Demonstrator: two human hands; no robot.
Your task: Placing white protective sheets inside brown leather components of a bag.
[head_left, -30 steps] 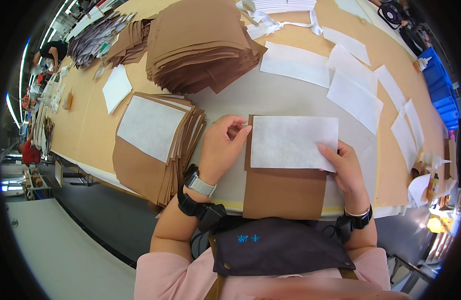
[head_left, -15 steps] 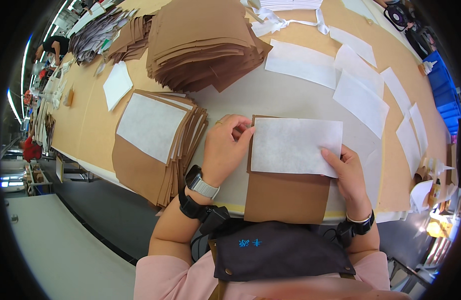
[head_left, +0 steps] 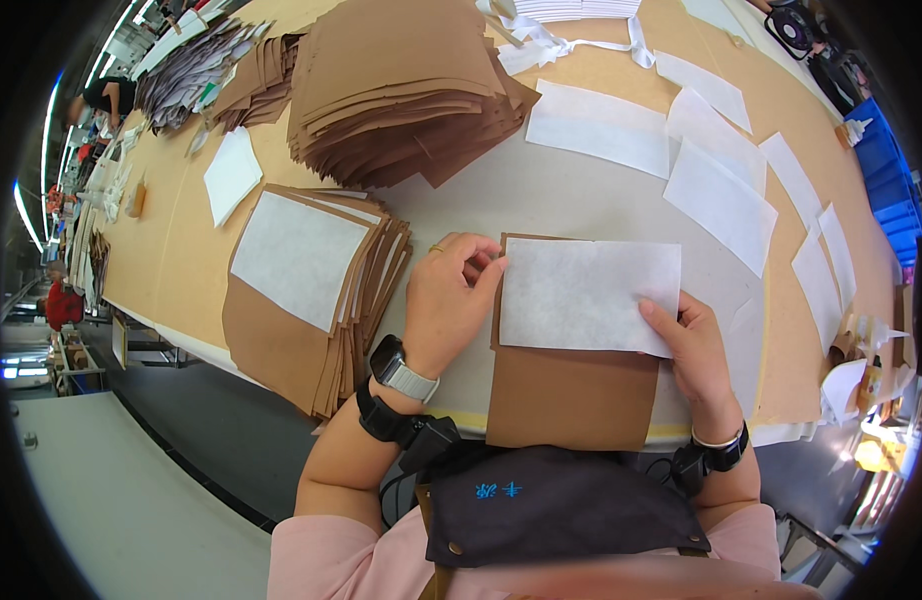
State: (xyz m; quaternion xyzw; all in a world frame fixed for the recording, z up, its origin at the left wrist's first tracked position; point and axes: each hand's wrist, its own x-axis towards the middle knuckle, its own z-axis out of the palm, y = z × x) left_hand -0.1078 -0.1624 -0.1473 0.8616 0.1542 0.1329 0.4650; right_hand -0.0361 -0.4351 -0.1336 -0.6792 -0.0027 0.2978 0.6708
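A white rectangular sheet (head_left: 586,295), cloth-like or papery, lies over the upper part of a brown fabric-like panel (head_left: 571,400) in front of me. Along the white sheet's left and top edges a narrow strip of brown shows. My right hand (head_left: 689,335) grips the white sheet's lower right side, thumb on top and fingers underneath. At the upper left corner, my left hand (head_left: 451,290) is closed, thumb and forefinger pinched at the brown panel's edge; its other fingers curl in. Left of that hand sits a stack of brown panels (head_left: 266,345) with white sheets on them.
A tall brown stack (head_left: 391,60) stands at the back. Loose white sheets (head_left: 721,205) are spread to the right, with white ribbon (head_left: 571,48) behind. A small white pile (head_left: 231,175) lies at left. Blue crates (head_left: 886,180) stand beyond the table's right side.
Both hands keep their places on the sheet and panel. The view has shifted very slightly; nothing was taken up or let go.
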